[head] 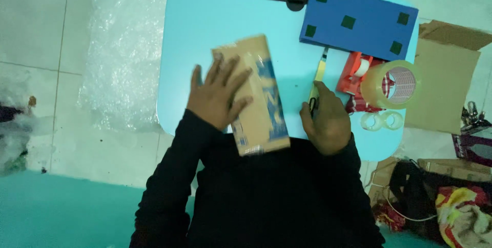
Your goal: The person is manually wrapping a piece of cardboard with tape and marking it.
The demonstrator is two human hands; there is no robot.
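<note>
Left hand (219, 94): we find it spread flat, fingers splayed, pressing on a flattened cardboard box (259, 99) with blue print, which lies tilted on the light blue tabletop (200, 33). Right hand (328, 125): we find it curled around the black handles of yellow scissors (318, 81), blades pointing away from us. Just right of that hand we list a red tape dispenser (353, 74), a roll of clear tape (392, 85) and two small clear rings (382, 121). Beyond the right hand lies a dark blue board (359, 22) with green squares. Left of the left hand, off the tabletop, bubble wrap (123, 53) lies on the tiled floor (31, 22).
</note>
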